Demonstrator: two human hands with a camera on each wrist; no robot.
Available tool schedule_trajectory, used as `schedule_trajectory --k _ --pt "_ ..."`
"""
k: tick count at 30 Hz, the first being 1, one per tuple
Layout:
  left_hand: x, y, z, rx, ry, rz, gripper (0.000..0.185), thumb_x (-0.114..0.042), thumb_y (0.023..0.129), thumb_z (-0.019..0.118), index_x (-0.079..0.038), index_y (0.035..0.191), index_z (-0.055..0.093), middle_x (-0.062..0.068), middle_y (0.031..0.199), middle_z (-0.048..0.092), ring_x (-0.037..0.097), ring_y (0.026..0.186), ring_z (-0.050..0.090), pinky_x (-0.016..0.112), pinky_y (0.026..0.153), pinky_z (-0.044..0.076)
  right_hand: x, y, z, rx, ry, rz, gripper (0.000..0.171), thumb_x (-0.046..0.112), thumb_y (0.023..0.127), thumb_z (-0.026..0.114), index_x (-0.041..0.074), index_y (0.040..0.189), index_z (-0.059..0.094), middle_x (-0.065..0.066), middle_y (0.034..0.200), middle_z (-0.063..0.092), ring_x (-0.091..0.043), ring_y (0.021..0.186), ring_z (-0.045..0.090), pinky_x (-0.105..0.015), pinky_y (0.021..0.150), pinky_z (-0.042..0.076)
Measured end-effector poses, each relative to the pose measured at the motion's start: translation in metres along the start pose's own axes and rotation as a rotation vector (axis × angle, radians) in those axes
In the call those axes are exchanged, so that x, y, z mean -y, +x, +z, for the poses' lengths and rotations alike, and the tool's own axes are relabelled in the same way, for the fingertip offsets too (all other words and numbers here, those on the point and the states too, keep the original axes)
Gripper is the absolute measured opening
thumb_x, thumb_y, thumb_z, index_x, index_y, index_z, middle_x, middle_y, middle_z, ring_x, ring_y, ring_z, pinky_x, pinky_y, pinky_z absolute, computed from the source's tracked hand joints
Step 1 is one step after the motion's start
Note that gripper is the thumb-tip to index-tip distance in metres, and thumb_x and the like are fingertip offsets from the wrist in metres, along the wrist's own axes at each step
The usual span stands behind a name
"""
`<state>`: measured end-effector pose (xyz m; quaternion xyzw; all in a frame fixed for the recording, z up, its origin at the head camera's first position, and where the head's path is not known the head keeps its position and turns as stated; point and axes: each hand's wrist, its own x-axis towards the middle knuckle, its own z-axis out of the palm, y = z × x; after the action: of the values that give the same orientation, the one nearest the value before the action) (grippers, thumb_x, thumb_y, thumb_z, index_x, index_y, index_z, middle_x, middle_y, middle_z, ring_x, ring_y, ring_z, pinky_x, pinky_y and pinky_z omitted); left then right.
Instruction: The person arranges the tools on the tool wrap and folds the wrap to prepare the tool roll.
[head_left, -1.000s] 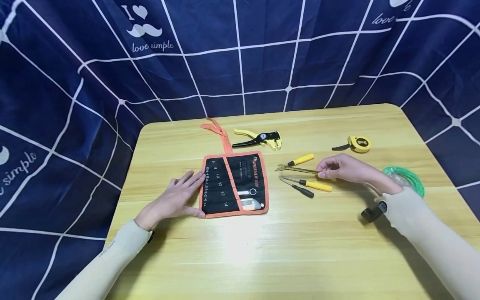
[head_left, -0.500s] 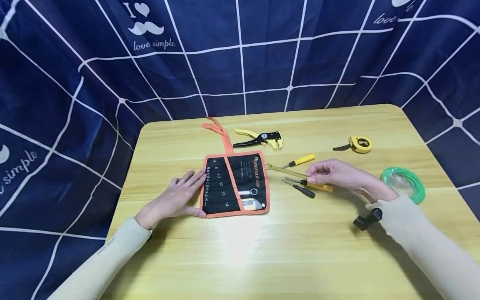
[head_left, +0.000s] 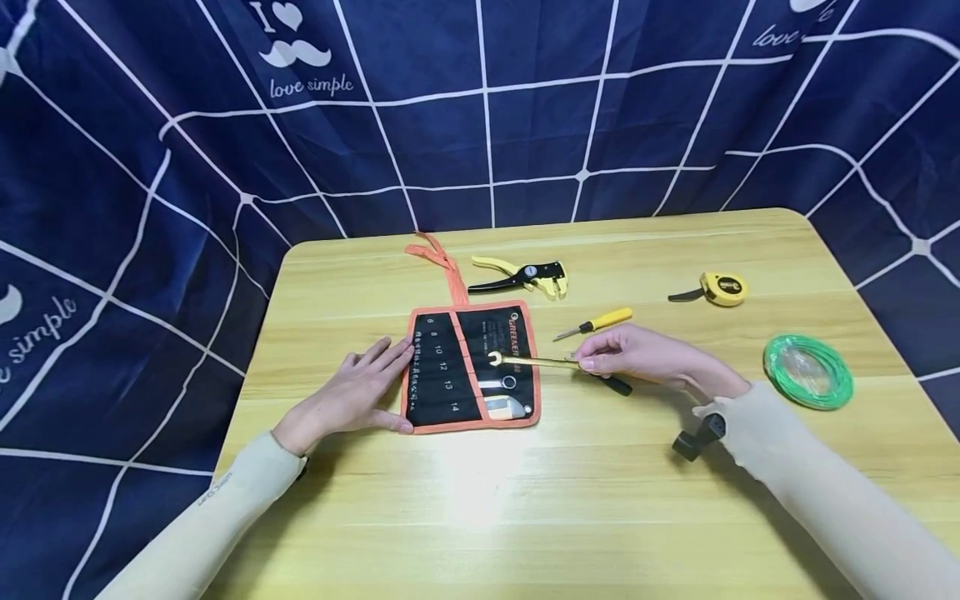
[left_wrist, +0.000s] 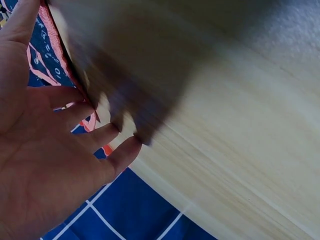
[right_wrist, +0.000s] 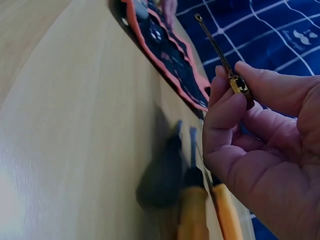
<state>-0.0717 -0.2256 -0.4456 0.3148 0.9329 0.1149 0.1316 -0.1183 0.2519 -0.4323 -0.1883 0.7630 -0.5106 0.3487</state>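
Note:
A black tool roll (head_left: 468, 368) with orange trim lies open on the wooden table (head_left: 525, 500); in the right wrist view the tool roll (right_wrist: 165, 52) lies at the top. My left hand (head_left: 352, 396) rests flat at its left edge, fingers straight, and the left wrist view shows that left hand (left_wrist: 55, 145) on the table. My right hand (head_left: 637, 358) pinches one end of a brass-coloured wrench (head_left: 528, 361), whose open head hovers over the roll's right pockets. The right wrist view shows the wrench (right_wrist: 220, 55) held between thumb and fingers (right_wrist: 227, 110).
A yellow screwdriver (head_left: 596, 323) and a black one (head_left: 618, 385) lie beside my right hand. Yellow-black wire strippers (head_left: 521, 277) sit behind the roll, a yellow tape measure (head_left: 718, 287) and a green wire coil (head_left: 808, 371) at the right. Blue checked cloth surrounds the table.
My right hand has lifted the wrench from beside the screwdrivers and carried it leftward until its head is over the tool roll. The left hand has stayed still.

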Motion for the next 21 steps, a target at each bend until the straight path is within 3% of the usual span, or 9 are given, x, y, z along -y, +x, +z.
schedule_trajectory --k 7,12,21 --pt "0.0 0.001 0.0 0.0 0.003 -0.002 0.121 -0.065 0.085 0.087 0.002 0.169 0.032 0.018 0.178 0.025 0.049 0.16 0.024 0.076 0.111 0.034 0.007 0.015 0.012 0.02 -0.042 -0.004 0.022 0.01 0.108 0.069 -0.009 0.119 0.073 -0.009 0.091 0.066 -0.015 0.083 0.057 -0.029 0.077 0.049" --pt "0.001 0.001 0.0 -0.001 -0.007 0.0 0.121 -0.064 0.085 0.087 0.003 0.169 0.032 0.018 0.178 0.024 0.049 0.161 0.022 0.076 0.112 0.033 0.011 0.022 0.017 -0.017 -0.099 0.02 0.02 0.01 0.107 0.07 -0.007 0.118 0.074 -0.009 0.096 0.069 -0.017 0.087 0.059 -0.03 0.081 0.051" --pt "0.0 -0.001 0.001 -0.002 -0.023 -0.004 0.12 -0.062 0.085 0.087 0.003 0.17 0.032 0.018 0.179 0.023 0.047 0.162 0.02 0.075 0.113 0.032 0.018 0.035 0.023 -0.016 -0.052 0.013 0.019 0.003 0.108 0.065 -0.012 0.117 0.073 -0.012 0.097 0.071 -0.02 0.084 0.063 -0.031 0.079 0.056"
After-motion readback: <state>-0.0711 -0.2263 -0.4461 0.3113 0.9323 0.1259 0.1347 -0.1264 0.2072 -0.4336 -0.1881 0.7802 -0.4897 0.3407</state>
